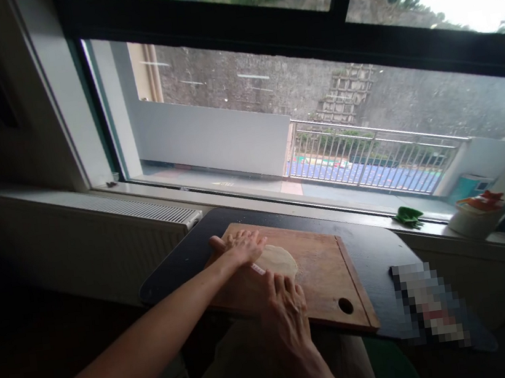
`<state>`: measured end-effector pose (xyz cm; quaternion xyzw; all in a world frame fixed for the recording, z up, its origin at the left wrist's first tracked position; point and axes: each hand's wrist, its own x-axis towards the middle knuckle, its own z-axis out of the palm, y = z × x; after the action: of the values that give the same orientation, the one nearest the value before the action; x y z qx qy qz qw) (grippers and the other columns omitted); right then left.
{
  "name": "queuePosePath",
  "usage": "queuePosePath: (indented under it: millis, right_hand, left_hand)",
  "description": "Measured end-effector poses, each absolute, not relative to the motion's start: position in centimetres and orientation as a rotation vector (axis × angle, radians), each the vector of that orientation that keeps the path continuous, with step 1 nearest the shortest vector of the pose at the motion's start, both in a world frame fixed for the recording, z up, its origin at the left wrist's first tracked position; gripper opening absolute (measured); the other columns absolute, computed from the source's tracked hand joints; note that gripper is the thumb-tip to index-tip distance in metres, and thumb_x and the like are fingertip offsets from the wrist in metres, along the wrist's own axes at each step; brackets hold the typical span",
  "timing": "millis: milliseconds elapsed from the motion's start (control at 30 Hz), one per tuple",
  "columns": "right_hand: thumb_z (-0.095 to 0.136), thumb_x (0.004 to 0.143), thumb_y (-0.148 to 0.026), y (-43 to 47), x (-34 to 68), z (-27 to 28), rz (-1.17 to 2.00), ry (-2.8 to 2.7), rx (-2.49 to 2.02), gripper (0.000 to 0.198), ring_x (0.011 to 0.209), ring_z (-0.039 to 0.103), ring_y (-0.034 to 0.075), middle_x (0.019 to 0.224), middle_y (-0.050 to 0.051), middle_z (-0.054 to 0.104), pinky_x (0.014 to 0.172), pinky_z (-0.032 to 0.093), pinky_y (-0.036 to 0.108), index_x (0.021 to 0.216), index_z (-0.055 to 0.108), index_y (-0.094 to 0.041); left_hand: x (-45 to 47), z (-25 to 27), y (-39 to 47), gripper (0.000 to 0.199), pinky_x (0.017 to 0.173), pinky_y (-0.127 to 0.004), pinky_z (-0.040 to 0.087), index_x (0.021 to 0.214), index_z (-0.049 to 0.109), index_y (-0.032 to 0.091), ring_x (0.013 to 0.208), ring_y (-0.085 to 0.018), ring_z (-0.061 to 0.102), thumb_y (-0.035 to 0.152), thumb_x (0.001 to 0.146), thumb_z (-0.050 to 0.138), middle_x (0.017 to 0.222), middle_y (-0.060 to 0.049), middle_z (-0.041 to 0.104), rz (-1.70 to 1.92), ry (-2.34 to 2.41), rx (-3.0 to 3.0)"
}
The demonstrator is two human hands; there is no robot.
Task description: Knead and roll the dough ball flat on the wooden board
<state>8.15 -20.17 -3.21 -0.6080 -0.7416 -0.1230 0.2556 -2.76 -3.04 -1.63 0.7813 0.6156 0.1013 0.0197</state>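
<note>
Dough sheet (281, 261), pale, rounded, single: flat on the cutting board (320, 260), just beside the rolling pin (216, 243). Window frame (231, 27), dark, large, at the far side. Surface (384, 252), black, round-cornered, carrying the cutting board, which is wooden with a hole near one corner. Hands, two, apart: left hand (246, 247) laid over the rolling pin, fingers extended; right hand (290, 302) over its nearer part, cannot tell whether clamped. Rolling pin wooden, partly hidden.

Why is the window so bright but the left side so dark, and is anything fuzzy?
Head view: daylight comes through the window, barely reaching the left side; head view: the table shines greyish at right, where blocky squares hide something I can't name.
</note>
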Motion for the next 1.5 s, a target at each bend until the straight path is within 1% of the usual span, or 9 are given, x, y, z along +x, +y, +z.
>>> queuePosePath:
  millis: [200,400,533,633,733,933,1133,1300,1500]
  right_hand:
    - [0.038,0.078,-0.004,-20.4,7.6,-4.0,-0.430,-2.010,-1.645,0.049,0.091,0.045,0.025,0.105,0.013,0.052,0.081,0.037,0.043,0.126,0.041,-0.015]
    - [0.036,0.078,-0.003,-21.2,7.1,-4.5,-0.441,-2.007,-1.609,0.047,0.098,0.045,0.026,0.112,0.014,0.050,0.085,0.035,0.042,0.123,0.043,-0.015]
    - [0.037,0.083,-0.012,-20.4,7.7,-3.3,-0.290,-2.021,-1.651,0.027,0.083,0.048,0.021,0.091,0.009,0.056,0.074,0.038,0.037,0.103,0.054,-0.018]
    - [0.041,0.085,-0.025,-18.9,8.7,-2.3,-0.266,-2.046,-1.619,0.017,0.092,0.047,0.022,0.095,0.009,0.056,0.081,0.035,0.038,0.090,0.056,-0.018]
    - [0.043,0.085,-0.035,-17.5,9.6,-1.8,-0.285,-2.052,-1.597,0.023,0.107,0.040,0.024,0.109,0.010,0.052,0.090,0.030,0.039,0.093,0.056,-0.019]
    - [0.038,0.087,-0.040,-16.2,10.4,-2.0,-0.234,-2.023,-1.675,0.030,0.109,0.040,0.024,0.104,0.011,0.055,0.093,0.029,0.039,0.093,0.058,-0.018]
    - [0.039,0.087,-0.035,-17.7,9.6,-2.1,-0.220,-2.026,-1.601,0.030,0.118,0.035,0.024,0.114,0.011,0.052,0.098,0.027,0.037,0.104,0.056,-0.016]
    - [0.042,0.086,-0.031,-19.3,8.2,-2.7,-0.245,-2.023,-1.555,0.034,0.125,0.029,0.025,0.118,0.013,0.050,0.100,0.028,0.039,0.113,0.051,-0.014]
    - [0.045,0.083,-0.024,-20.3,6.3,-3.9,-0.247,-2.034,-1.526,0.033,0.126,0.027,0.024,0.117,0.013,0.051,0.094,0.037,0.035,0.114,0.049,-0.014]
  left_hand:
    - [-4.3,-2.0,-4.3,0.061,0.097,-0.049,0.021,0.125,0.043,0.026,0.122,-0.028,0.034,0.061,0.081,0.020,0.129,-0.007,0.048,0.377,1.893,2.448]
    - [-5.6,-2.4,-5.9,0.058,0.100,-0.047,0.019,0.125,0.043,0.027,0.123,-0.025,0.032,0.060,0.082,0.021,0.130,-0.005,0.047,0.429,1.902,2.467]
    - [-5.2,-2.1,-5.7,0.058,0.099,-0.048,0.020,0.123,0.045,0.027,0.123,-0.026,0.033,0.060,0.081,0.021,0.130,-0.006,0.047,0.405,1.934,2.458]
    - [-4.2,-1.9,-4.8,0.061,0.099,-0.050,0.021,0.123,0.045,0.025,0.122,-0.027,0.034,0.061,0.081,0.021,0.130,-0.008,0.046,0.350,1.949,2.427]
    - [-3.0,-1.6,-3.7,0.060,0.099,-0.049,0.021,0.124,0.044,0.024,0.122,-0.027,0.035,0.059,0.082,0.019,0.129,-0.009,0.046,0.367,1.941,2.414]
    - [-1.5,-0.9,-2.3,0.051,0.098,-0.048,0.024,0.113,0.051,0.024,0.117,-0.026,0.040,0.055,0.083,0.024,0.123,-0.009,0.051,0.371,1.875,2.444]
    - [-2.0,-1.0,-3.2,0.049,0.099,-0.046,0.022,0.112,0.052,0.025,0.117,-0.025,0.039,0.054,0.083,0.024,0.122,-0.007,0.052,0.336,1.917,2.431]
    - [-3.9,-1.7,-4.9,0.051,0.100,-0.043,0.021,0.125,0.043,0.028,0.119,-0.024,0.038,0.054,0.083,0.027,0.126,-0.004,0.050,0.474,1.921,2.489]
    - [-6.2,-2.2,-6.9,0.057,0.100,-0.042,0.023,0.127,0.041,0.024,0.123,-0.024,0.032,0.057,0.084,0.023,0.131,-0.005,0.046,0.475,1.869,2.538]
